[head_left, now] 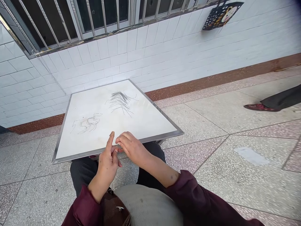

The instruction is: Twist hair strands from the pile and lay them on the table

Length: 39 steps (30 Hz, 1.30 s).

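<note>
My left hand is over the table's near edge, index finger pointing up, thumb pressed toward the other fingers. Against it, the fingertips of my right hand are pinched together. A very thin strand shows faintly between the two hands; most of it is hidden by the fingers. On the white tabletop lies a dense pile of thin dark bent strands, wire-like, at the back. A looser group of similar curved strands is spread at the left.
The metal-edged table stands by a white tiled wall under a barred window. A dark patterned bag hangs at upper right. Another person's leg and shoe are at right. A pale sheet lies on the floor.
</note>
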Motion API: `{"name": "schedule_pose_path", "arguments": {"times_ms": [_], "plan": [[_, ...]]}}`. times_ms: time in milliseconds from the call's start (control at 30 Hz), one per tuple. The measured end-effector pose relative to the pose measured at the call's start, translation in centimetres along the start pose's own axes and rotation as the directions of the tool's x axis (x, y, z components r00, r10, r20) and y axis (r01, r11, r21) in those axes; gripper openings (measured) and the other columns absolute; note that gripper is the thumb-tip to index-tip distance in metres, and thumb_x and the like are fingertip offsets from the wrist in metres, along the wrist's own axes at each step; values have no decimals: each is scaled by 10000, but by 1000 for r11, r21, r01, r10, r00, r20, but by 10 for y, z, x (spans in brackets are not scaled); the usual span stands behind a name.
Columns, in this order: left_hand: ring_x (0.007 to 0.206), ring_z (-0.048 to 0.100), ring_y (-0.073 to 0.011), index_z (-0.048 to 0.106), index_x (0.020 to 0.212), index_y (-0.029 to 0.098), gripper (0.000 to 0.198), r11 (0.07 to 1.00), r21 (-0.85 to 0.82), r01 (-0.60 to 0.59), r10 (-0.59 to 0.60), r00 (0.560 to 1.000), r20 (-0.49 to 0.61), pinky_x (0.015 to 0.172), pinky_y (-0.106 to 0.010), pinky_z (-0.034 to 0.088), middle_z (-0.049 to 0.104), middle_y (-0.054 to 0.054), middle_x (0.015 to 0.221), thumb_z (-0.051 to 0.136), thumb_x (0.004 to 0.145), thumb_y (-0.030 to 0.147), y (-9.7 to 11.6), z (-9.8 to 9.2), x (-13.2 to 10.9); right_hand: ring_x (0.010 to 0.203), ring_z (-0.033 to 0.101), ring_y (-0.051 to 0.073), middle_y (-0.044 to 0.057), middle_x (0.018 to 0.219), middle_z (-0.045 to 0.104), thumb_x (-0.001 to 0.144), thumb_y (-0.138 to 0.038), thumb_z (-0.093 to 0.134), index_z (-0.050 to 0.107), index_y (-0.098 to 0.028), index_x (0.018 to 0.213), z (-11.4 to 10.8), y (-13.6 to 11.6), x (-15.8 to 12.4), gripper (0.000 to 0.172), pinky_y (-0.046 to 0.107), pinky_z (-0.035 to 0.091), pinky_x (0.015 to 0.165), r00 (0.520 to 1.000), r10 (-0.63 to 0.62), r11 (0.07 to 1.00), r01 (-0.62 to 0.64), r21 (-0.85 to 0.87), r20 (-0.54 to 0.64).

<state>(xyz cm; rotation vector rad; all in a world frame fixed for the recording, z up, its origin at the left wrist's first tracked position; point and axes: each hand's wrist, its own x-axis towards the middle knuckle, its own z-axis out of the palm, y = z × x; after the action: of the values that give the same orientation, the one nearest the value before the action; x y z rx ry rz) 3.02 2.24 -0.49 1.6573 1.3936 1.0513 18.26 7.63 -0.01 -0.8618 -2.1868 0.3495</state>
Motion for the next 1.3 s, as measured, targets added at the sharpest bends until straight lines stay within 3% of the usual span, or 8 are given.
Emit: {"name": "schedule_pose_path", "arguments": {"times_ms": [233, 400, 533, 667, 867, 967, 1133, 1300], "plan": [[493, 605, -95, 161, 1548, 308, 657, 993, 74, -89, 92, 995, -25, 594, -260, 496, 700, 17, 859, 380, 951, 139, 4, 4, -4, 897, 503, 233, 90, 968, 564, 884, 18, 406, 539, -194, 959, -1, 1, 7, 261, 377, 506, 748, 999, -8, 998, 6, -65, -33], [518, 614, -101, 98, 1553, 314, 645, 995, 72, -72, 73, 997, -2, 594, -272, 517, 687, -3, 912, 362, 976, 196, -1, 7, -7, 874, 487, 233, 87, 957, 568, 878, 8, 438, 549, -186, 970, -2, 6, 11, 241, 370, 485, 732, 997, -55, 993, 49, -104, -52], [550, 639, -128, 69, 1556, 298, 633, 999, -30, -25, 27, 998, 53, 634, -313, 540, 686, -12, 893, 364, 996, 283, -7, 9, -12, 857, 492, 229, 79, 932, 589, 887, 25, 429, 561, -183, 956, -7, 12, 15, 255, 363, 462, 748, 995, -43, 983, 25, -181, -95], [783, 687, -195, 62, 1560, 275, 720, 985, -169, 20, -6, 997, 80, 798, -376, 526, 717, -38, 915, 468, 972, 365, -6, 7, -13, 854, 503, 225, 71, 931, 616, 893, 10, 456, 579, -182, 948, -15, 13, 16, 235, 358, 439, 751, 994, -28, 973, 2, -233, -105], [964, 649, -204, 234, 1533, 203, 684, 944, -330, -19, -13, 995, -96, 964, -397, 431, 714, -46, 890, 532, 945, 386, 7, -4, -1, 876, 509, 221, 68, 948, 621, 929, -52, 478, 595, -184, 965, -17, 2, 16, 180, 352, 418, 761, 995, -79, 979, 67, -193, -57], [932, 652, -191, 323, 1497, 188, 659, 920, -392, -5, -33, 995, -89, 992, -390, 409, 710, -23, 831, 582, 918, 367, 10, -5, 2, 880, 516, 215, 65, 950, 620, 939, -67, 482, 593, -186, 977, -16, -2, 16, 167, 347, 420, 767, 995, -82, 987, 74, -144, -51], [871, 641, -168, 351, 1481, 192, 659, 878, -479, 1, -63, 991, -115, 896, -336, 446, 683, -9, 818, 606, 900, 372, 9, -4, 0, 888, 515, 222, 77, 963, 617, 945, -81, 477, 589, -178, 999, -17, -5, 15, 158, 355, 426, 771, 992, -109, 982, 98, -162, -66], [760, 584, -129, 496, 1381, 197, 606, 882, -470, -13, -57, 989, -135, 783, -273, 440, 613, 32, 726, 707, 823, 303, 12, -7, -1, 869, 523, 227, 81, 947, 626, 939, -76, 476, 593, -169, 982, -17, -11, 15, 155, 366, 430, 752, 991, -112, 976, 97, -195, -72]]}}
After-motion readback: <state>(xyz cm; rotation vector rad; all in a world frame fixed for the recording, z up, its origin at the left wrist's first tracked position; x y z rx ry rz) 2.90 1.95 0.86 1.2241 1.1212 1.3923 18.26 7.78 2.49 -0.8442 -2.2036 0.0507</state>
